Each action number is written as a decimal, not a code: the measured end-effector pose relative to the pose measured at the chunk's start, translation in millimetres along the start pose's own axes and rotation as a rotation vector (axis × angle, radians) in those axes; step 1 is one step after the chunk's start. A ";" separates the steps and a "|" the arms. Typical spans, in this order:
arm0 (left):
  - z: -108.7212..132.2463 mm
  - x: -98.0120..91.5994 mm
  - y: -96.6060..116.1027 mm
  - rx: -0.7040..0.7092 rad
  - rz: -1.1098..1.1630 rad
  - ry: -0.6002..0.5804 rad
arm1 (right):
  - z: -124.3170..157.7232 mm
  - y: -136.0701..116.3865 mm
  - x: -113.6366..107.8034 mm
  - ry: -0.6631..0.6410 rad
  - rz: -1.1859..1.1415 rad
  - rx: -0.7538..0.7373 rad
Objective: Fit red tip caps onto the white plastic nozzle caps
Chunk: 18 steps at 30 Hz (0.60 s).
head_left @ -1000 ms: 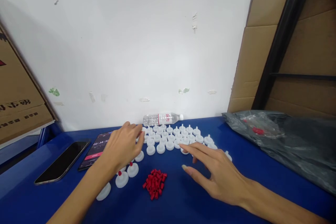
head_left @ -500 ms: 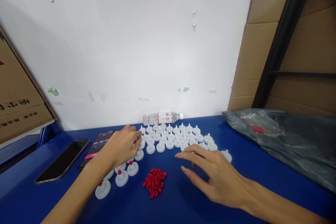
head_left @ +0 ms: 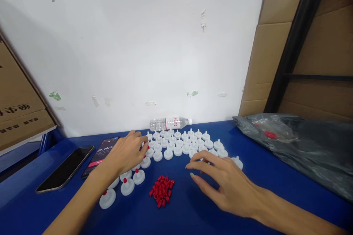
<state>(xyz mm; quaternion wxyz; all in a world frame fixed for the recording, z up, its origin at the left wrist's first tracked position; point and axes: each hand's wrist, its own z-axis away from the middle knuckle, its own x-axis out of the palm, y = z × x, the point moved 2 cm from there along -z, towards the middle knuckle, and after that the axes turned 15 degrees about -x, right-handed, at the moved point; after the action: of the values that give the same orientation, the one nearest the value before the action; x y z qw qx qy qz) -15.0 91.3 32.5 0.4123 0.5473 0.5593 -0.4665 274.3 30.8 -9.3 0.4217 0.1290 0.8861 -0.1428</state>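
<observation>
Several white plastic caps (head_left: 182, 144) stand in rows on the blue table (head_left: 193, 213). A small heap of red tips (head_left: 162, 191) lies in front of them. Near my left arm, a few white caps with red tips (head_left: 127, 186) stand in a line. My left hand (head_left: 125, 154) hovers over the left end of the rows, fingers curled together around a small red piece at a cap. My right hand (head_left: 226, 183) rests above the table to the right of the heap, fingers spread and slightly bent, holding nothing.
A clear water bottle (head_left: 169, 123) lies against the white wall. Two phones (head_left: 64, 170) lie at the left, one (head_left: 103, 154) showing a timer. A dark plastic bag (head_left: 303, 147) covers the right side. Cardboard boxes (head_left: 19, 110) stand left and cardboard sheets (head_left: 325, 55) right.
My left hand has drawn slightly back towards me along the left caps. My right hand has pulled back from the white caps and its fingers have bent a little.
</observation>
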 end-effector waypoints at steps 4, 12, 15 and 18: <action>-4.1 0.8 -5.0 -0.074 -0.017 0.042 | -0.2 0.2 -0.3 0.001 0.006 -0.002; -8.5 15.6 -12.5 -0.166 -0.028 0.030 | -0.7 0.0 0.6 0.004 0.035 -0.022; -9.8 17.8 -14.8 -0.154 -0.012 0.020 | 0.3 -1.1 1.1 0.004 0.035 -0.036; -11.2 17.9 -17.1 -0.156 0.013 0.027 | 1.2 -1.3 1.1 0.003 0.030 -0.040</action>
<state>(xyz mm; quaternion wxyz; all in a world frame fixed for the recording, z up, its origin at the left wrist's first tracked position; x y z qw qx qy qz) -32.6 106.8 18.8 0.4489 0.5235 0.5959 -0.4114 274.1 29.3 -10.7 0.4251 0.1342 0.8873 -0.1186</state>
